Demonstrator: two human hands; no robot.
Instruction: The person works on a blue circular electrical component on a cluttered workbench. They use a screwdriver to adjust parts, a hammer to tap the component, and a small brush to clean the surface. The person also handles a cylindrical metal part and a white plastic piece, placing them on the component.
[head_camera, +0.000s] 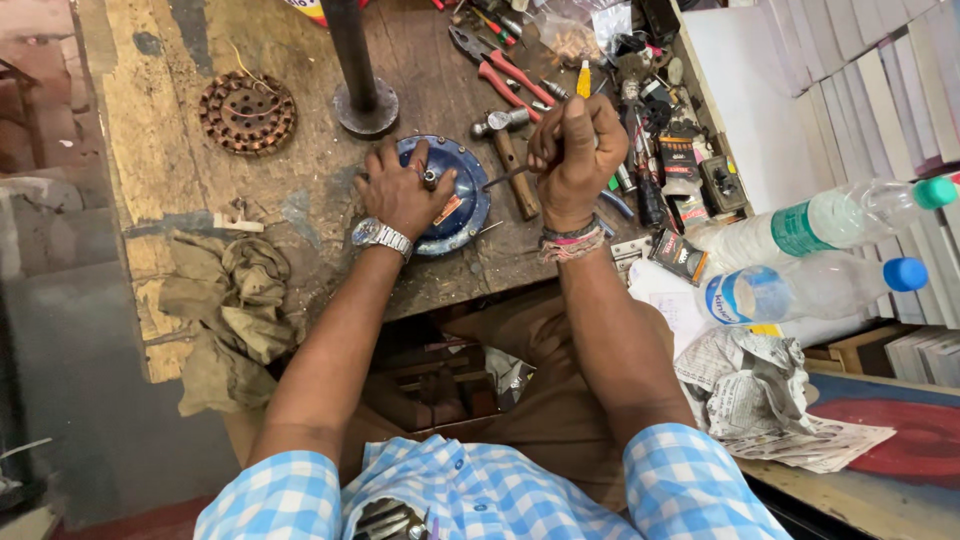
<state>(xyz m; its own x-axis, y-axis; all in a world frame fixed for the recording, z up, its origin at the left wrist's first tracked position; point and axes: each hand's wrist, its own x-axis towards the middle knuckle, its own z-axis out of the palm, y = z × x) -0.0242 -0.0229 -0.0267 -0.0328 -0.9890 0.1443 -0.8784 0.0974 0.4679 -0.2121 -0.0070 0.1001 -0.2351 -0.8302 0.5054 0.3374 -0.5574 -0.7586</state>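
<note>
My left hand (400, 190) presses flat on a round blue metal cover (465, 195) lying on the worn wooden workbench (300, 120); a silver watch sits on that wrist. My right hand (572, 150) is closed around a thin dark metal tool (505, 178) whose tip points toward the cover's centre. A hammer with a wooden handle (515, 165) lies just right of the cover, partly behind my right hand.
A rusty copper-wound stator (247, 112) lies at the far left, a dark metal post on a round base (362, 95) behind the cover. Red-handled pliers (500, 75) and many small tools crowd the right. Two plastic bottles (800, 260), crumpled newspaper (770, 395), a dirty rag (235, 300).
</note>
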